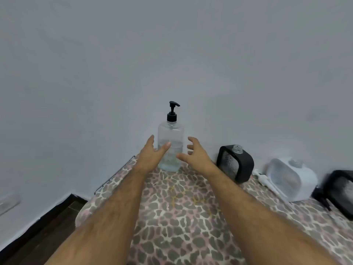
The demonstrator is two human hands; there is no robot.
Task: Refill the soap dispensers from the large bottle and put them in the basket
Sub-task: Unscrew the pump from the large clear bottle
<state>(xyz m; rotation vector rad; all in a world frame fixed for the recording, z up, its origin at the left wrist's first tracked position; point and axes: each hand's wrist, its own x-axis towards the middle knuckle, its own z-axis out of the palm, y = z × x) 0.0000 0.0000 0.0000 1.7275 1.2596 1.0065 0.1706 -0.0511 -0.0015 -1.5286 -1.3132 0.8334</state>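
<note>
Soap fills only the lower part of the large bottle (171, 148), which stands upright at the centre of the frame, against the wall (172, 54), on the far edge of the spotted cloth (181, 217). The bottle is of clear plastic with a black pump (172, 111) on top. I judge it moderately heavy at the bottom and light above, so it should stay steady when lifted. The smooth flat sides may be slippery, and thin plastic can give way under a hard squeeze. The best hold, I think, is on the two flat sides around the middle, one hand on each, not by the pump, which could turn or come loose.

In the head view, both my arms reach forward from the bottom of the frame. My left hand (152, 155) is spread, with the thumb in front of the bottle's left side; I cannot tell if it touches. My right hand (193, 153) is also spread, fingers loosely bent, just beside the bottle's right side and holding nothing.

To the right stand a black dispenser (236, 163), a white dispenser (292, 178) and another dark one (342, 190) at the frame edge. The basket is not clearly in view.
</note>
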